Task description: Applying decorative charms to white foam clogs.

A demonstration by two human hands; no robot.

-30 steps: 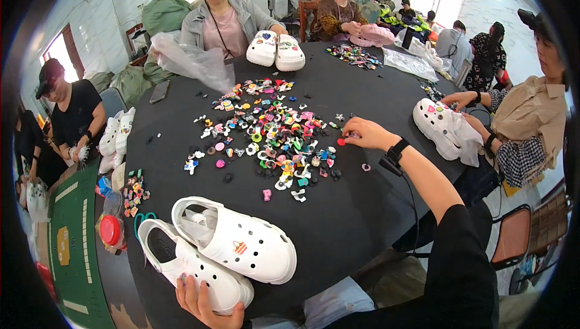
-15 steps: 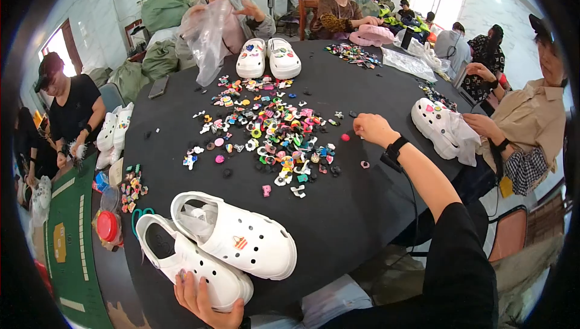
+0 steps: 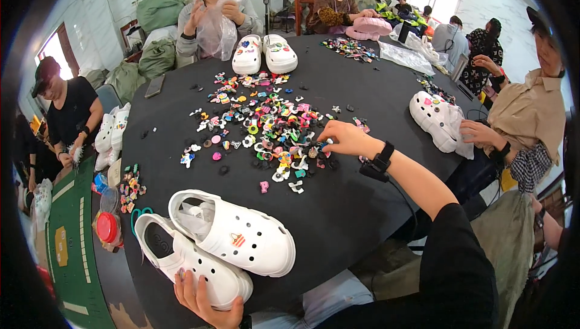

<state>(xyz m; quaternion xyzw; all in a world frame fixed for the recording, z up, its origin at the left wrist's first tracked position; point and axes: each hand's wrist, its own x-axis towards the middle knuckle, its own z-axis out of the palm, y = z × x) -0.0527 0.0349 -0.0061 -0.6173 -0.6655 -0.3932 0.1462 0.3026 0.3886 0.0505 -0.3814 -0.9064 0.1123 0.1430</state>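
Two white clogs lie close together before me, the nearer-left one [image 3: 220, 290] partly under the other [image 3: 260, 241]. My left hand [image 3: 208, 302] grips the lower clog around its toe; a small colourful piece shows by its fingertips. The upper clog bears a red-striped charm [image 3: 238, 240] and has clear plastic stuffed inside. My right hand [image 3: 353, 140] is at the right edge of a heap of shoe charms [image 3: 281, 125], thumb and fingers pinched together among them. Exactly which piece they pinch is too small to tell.
Another charm-decorated white pair [image 3: 280, 57] stands at the table's far side, before a person with a plastic bag [image 3: 214, 33]. At right, a person handles a white clog [image 3: 432, 120]. A red-lidded jar [image 3: 107, 227] and more charms [image 3: 130, 190] sit left.
My right hand has moved left and slightly nearer, into the charm heap. My left hand stays on the clog. The person opposite has brought both hands closer around the plastic bag.
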